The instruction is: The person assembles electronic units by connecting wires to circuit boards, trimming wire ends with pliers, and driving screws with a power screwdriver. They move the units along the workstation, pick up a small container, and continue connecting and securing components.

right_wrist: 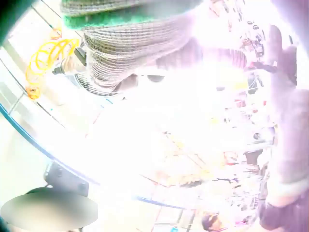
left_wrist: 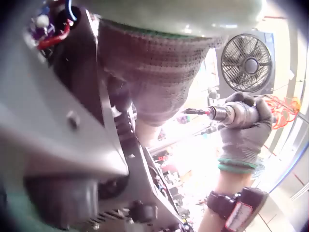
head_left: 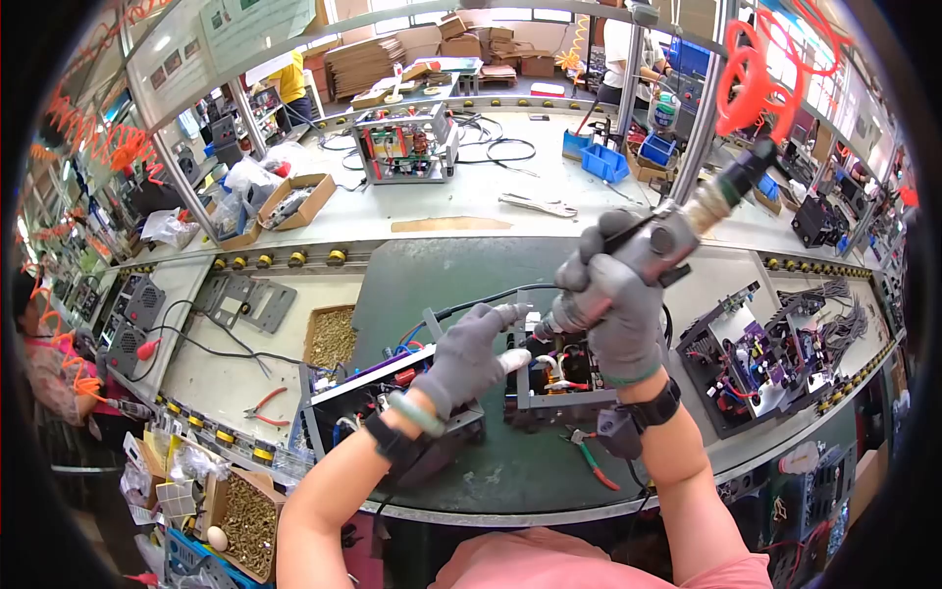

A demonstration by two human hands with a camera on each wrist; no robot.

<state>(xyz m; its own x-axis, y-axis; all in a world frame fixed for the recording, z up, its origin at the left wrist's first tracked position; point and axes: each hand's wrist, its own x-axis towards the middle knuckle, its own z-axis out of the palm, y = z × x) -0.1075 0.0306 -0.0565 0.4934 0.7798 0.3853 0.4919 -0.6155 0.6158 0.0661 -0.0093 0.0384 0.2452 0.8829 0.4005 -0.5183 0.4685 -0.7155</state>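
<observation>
My gloved right hand (head_left: 618, 304) grips a grey air screwdriver (head_left: 665, 243), its nose pointing left and its hose end up to the right. In the left wrist view its long bit (left_wrist: 195, 111) shows. My gloved left hand (head_left: 461, 358) reaches over an open device chassis (head_left: 456, 432), thumb and forefinger stretched out and spaced apart near the bit. Beneath both hands stands another open chassis (head_left: 569, 401) with wires and a white connector (head_left: 532, 320) inside. The right wrist view is mostly washed out by glare.
Green-handled pliers (head_left: 595, 466) lie by the front edge; red-handled pliers (head_left: 267, 406) are at left. Further opened units (head_left: 751, 363) stand at right, and an assembled frame (head_left: 402, 145) at the back. Boxes of screws (head_left: 332, 336) sit at left. A red coiled hose (head_left: 751, 88) hangs overhead.
</observation>
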